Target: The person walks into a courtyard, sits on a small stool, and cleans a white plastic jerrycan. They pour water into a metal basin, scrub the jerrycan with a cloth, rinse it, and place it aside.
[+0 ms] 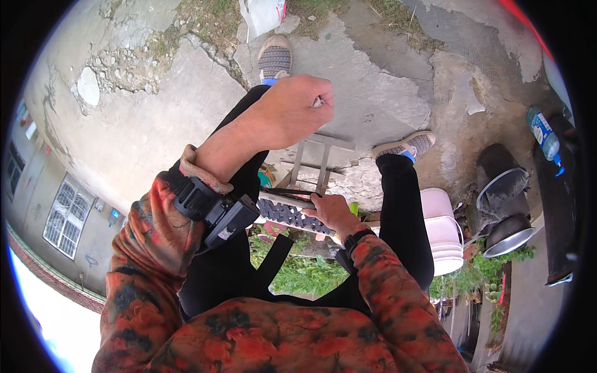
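My left hand (292,112) is raised over the ground between my feet, closed in a fist. A small whitish bit (318,101) shows in its curled fingers; the rest of it is hidden. Lower down, between my knees, my right hand (336,214) is closed on the end of a flat greyish strip (287,199). Right below the strip lies a black, knobbly patterned piece (289,215), partly covered. A small wooden frame (326,142) with crossbars stands just beyond my right hand.
To the right stand pale pink and white buckets (443,230), a dark pot (500,177) and a metal basin (511,236). A blue-labelled bottle (545,138) lies farther right. A white bag (263,17) sits ahead on cracked concrete (180,105). Plants (308,273) grow below my legs.
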### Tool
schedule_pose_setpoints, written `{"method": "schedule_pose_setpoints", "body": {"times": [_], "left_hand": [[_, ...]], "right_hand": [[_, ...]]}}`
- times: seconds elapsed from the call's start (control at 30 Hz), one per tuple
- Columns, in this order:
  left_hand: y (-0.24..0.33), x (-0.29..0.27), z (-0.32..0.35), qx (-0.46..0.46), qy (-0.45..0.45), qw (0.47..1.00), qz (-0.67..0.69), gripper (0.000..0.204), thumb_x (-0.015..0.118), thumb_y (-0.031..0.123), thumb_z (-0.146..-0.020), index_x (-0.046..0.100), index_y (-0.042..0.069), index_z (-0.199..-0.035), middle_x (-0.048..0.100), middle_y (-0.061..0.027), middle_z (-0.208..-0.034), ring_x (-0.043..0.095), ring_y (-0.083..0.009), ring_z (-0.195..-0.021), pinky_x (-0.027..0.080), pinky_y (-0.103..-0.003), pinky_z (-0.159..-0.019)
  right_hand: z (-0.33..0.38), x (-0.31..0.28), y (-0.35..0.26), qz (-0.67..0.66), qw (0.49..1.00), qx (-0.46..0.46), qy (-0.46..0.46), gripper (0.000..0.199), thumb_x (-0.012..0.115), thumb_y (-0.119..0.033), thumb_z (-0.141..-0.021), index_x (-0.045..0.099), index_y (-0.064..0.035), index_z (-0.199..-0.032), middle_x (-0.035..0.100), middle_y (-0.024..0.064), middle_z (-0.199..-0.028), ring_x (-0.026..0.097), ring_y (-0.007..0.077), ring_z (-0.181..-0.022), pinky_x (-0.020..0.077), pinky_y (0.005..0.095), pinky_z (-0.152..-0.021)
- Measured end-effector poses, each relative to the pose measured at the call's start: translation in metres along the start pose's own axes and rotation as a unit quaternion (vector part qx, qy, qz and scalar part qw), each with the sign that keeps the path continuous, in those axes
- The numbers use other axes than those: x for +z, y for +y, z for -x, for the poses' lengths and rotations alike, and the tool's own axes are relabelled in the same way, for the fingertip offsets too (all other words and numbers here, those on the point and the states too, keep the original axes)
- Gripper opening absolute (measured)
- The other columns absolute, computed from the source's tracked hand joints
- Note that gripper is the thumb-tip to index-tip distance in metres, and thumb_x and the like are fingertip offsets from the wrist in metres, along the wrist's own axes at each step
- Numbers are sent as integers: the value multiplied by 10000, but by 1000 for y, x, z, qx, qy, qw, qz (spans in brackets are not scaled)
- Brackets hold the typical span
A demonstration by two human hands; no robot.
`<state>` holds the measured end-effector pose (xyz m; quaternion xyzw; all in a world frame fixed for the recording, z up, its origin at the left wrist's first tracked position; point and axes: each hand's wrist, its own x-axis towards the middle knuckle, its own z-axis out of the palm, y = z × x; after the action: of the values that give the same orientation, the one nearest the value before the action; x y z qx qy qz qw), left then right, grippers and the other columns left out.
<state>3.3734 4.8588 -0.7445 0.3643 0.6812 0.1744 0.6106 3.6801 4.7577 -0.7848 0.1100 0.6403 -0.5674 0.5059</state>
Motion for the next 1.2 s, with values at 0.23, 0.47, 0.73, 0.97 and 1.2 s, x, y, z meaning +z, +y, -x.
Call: {"method": "schedule_pose_setpoints", "body": {"times": [0.23,0.47,0.73,0.97,1.2], "left_hand": [[12,-6,0,22,-8,1000,-19,128,555,134,-872,566,7,-885,558,-119,-733,535,-225,-675,438,-348,-640],[30,-10,-3,72,-24,993,-88,108,560,125,-869,532,22,-880,529,-151,-698,531,-312,-635,433,-383,-604],[57,-22,-5,120,-9,976,-182,65,554,100,-844,531,56,-885,581,-184,-700,592,-409,-722,448,-484,-616],[68,-41,-2,149,-16,959,-240,110,558,101,-839,499,21,-885,591,-185,-725,587,-426,-722,448,-502,-640],[81,-45,18,222,-12,937,-270,146,552,78,-823,497,-8,-927,602,-184,-738,604,-414,-710,476,-491,-626]], "right_hand": [[-4,4,-4,206,942,-113,240,487,693,-474,-804,586,-62,-1042,551,66,-1006,543,249,-1007,494,398,-703],[-17,12,7,128,964,-127,193,438,657,-462,-845,560,-49,-951,589,92,-893,578,265,-900,533,385,-681],[-17,9,8,133,945,-172,242,433,646,-473,-851,550,-55,-916,569,94,-850,591,272,-814,532,383,-572],[-17,5,7,136,960,-164,184,405,631,-433,-872,575,-38,-945,597,122,-888,589,296,-858,532,401,-673],[-25,7,13,141,959,-196,146,421,623,-417,-885,567,-5,-949,597,167,-884,608,334,-845,536,419,-700]]}}
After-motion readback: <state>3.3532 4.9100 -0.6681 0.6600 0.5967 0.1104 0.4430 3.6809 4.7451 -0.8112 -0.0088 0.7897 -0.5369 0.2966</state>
